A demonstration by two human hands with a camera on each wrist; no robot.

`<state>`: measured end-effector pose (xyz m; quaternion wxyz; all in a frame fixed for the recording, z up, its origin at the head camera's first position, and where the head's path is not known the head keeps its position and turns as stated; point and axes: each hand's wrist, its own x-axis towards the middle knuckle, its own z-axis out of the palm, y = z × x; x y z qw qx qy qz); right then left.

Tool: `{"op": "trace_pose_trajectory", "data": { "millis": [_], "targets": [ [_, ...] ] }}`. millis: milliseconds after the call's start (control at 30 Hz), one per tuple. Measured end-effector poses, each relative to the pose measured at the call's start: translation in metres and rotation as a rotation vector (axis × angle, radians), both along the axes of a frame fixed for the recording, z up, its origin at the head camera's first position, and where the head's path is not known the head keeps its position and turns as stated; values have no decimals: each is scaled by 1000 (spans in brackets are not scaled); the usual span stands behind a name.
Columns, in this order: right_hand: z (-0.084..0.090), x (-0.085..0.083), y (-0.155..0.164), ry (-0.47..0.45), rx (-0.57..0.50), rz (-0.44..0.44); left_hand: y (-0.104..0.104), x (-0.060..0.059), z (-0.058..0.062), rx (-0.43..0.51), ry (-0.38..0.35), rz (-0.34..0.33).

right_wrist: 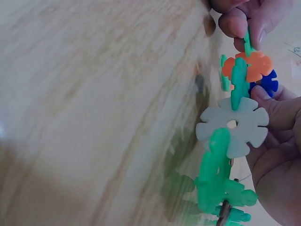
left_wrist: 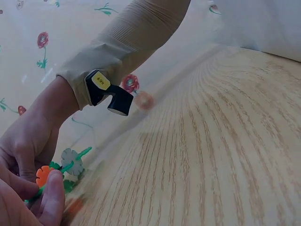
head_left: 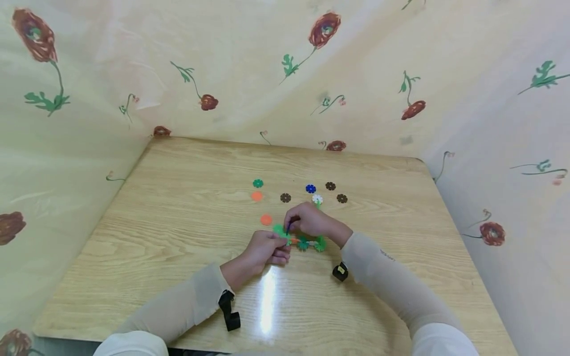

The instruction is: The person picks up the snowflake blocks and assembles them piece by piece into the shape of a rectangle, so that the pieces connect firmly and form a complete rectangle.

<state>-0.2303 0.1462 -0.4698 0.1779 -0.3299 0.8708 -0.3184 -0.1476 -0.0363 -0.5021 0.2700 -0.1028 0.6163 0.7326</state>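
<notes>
I see both hands clamped on the snowflake-disc chain (head_left: 303, 242), just above the tabletop (head_left: 178, 237): left hand (head_left: 266, 249) pinching one end, right hand (head_left: 308, 221) fingers curled over it. Risk: uneven squeezing pops a slotted joint, scattering discs toward the loose discs (head_left: 285, 198).

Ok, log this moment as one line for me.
left hand: holds snowflake-disc chain | right hand: pinches chain | loose discs: on table beyond hands | chain: off tabletop, unfinished
</notes>
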Motion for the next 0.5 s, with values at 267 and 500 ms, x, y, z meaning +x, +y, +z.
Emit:
{"op": "trace_pose_trajectory", "data": {
  "millis": [267,500],
  "targets": [
    [-5,1,-3,14,-4,-20,0,3,0,51,13,45],
    [-4,6,-4,13,-7,-51,-2,4,0,42,18,46]
  ]
}}
